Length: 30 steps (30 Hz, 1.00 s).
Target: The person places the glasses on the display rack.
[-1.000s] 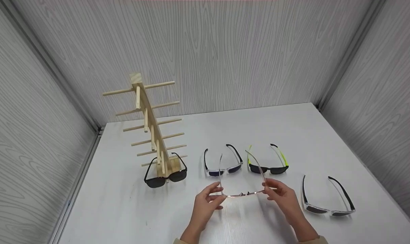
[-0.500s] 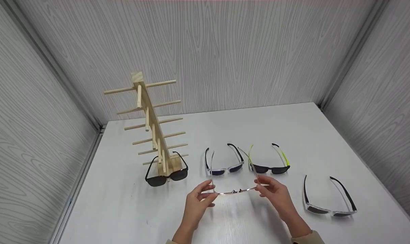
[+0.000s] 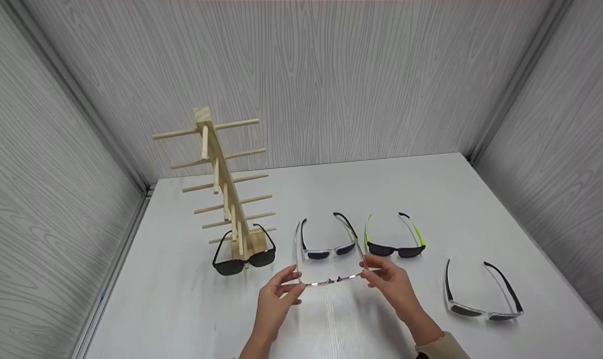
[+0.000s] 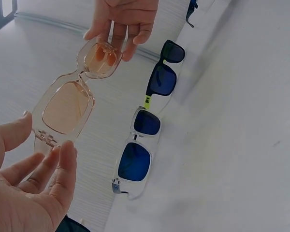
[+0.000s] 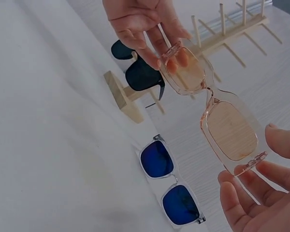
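Both hands hold a pair of clear-framed sunglasses [image 4: 67,108] with pale orange lenses above the table, temples unfolded and pointing away from the body. My left hand [image 3: 276,299] pinches the frame's left hinge corner between thumb and fingers. At the opposite corner, my right hand [image 3: 391,286] pinches the frame the same way. Just beyond lie clear-framed sunglasses [image 5: 157,159] with blue lenses and dark temples. To their right are black sunglasses [image 3: 396,249] with yellow-green temples. A wooden peg rack [image 3: 226,184] stands at the left, with black sunglasses [image 3: 245,263] hanging on its lowest front peg.
Another clear-framed pair of sunglasses [image 3: 483,312] with dark temples lies on the white table [image 3: 151,299] at the right. Wood-grain panels [image 3: 301,80] enclose the table at the back and sides. Several bare pegs stick out from the rack above the hanging pair.
Both hands have moved left together, carrying the orange-lensed sunglasses, which now overlap the blue-lensed pair in the head view. The rack and the other sunglasses have stayed in place.
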Motion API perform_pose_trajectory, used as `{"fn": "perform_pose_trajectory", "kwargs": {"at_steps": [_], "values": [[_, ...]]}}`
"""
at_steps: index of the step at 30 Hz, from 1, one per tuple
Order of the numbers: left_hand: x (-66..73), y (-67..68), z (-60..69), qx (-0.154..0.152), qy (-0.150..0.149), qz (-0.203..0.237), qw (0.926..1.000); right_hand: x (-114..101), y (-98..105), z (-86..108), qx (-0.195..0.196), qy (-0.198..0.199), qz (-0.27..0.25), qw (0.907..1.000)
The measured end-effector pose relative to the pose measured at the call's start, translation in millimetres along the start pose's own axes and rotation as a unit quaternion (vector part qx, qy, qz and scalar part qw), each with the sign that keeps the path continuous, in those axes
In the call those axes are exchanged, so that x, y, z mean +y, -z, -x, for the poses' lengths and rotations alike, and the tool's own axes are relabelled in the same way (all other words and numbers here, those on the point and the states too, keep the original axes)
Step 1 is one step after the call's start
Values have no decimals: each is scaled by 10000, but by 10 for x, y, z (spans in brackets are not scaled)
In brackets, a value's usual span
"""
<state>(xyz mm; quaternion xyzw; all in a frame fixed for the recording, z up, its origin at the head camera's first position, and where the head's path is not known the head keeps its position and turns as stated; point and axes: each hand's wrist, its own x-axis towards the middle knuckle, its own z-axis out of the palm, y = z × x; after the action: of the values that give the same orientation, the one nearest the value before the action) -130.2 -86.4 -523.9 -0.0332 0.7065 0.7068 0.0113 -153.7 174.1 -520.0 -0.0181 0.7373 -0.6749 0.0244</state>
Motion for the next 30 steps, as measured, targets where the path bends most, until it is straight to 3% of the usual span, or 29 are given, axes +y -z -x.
{"fn": "perform_pose_trajectory", "kwargs": {"at_steps": [8,22,30], "values": [[53,90,36,238,-49,29,9997,-87,-105,-54,-152,280,218,9993],[152,253,131,566,40,-129,9983,-142,-286,-149,-437,824,41,9956],[194,331,147,899,13,-239,9957,-216,-392,-209,-551,831,28,9950]]}}
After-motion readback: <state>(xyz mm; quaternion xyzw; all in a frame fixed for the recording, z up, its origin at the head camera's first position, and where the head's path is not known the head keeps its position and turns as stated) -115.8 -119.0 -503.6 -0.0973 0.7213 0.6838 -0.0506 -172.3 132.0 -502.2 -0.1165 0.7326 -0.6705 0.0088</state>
